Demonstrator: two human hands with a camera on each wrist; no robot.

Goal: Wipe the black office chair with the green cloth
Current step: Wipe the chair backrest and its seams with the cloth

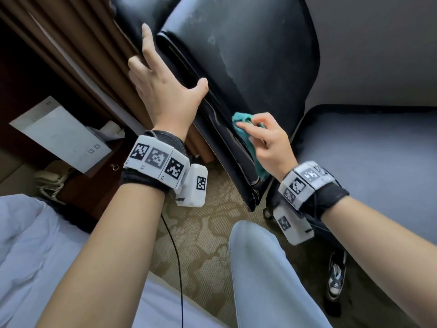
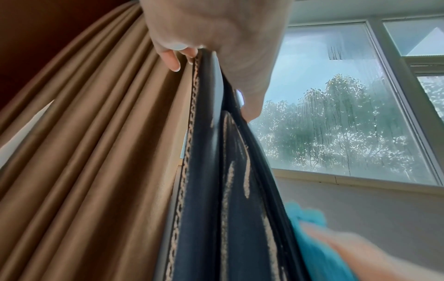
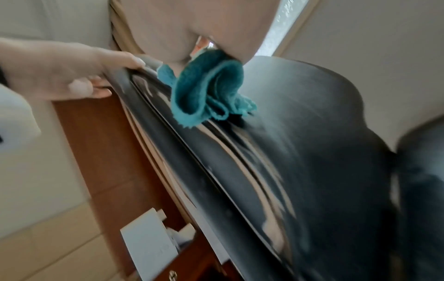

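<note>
The black office chair [image 1: 248, 55] is seen from above, with its worn backrest edge turned toward the person. The upper part of this edge is gripped by the left hand [image 1: 163, 91]: the thumb is placed on the front face and the fingers [image 2: 170, 59] are wrapped over to the rear side, next to the brown curtain [image 2: 84, 152]. The green cloth [image 1: 246, 136] is held bunched in the right hand [image 1: 269, 143], with the fingers curled over it, and it is pressed against the same edge of the backrest, lower down than the left hand. The two hands are near each other but apart. In the right wrist view the cloth [image 3: 206, 89] is seen folded, touching the cracked seam of the chair [image 3: 300, 133]. A patterned carpet [image 1: 205, 233] is visible below.
</note>
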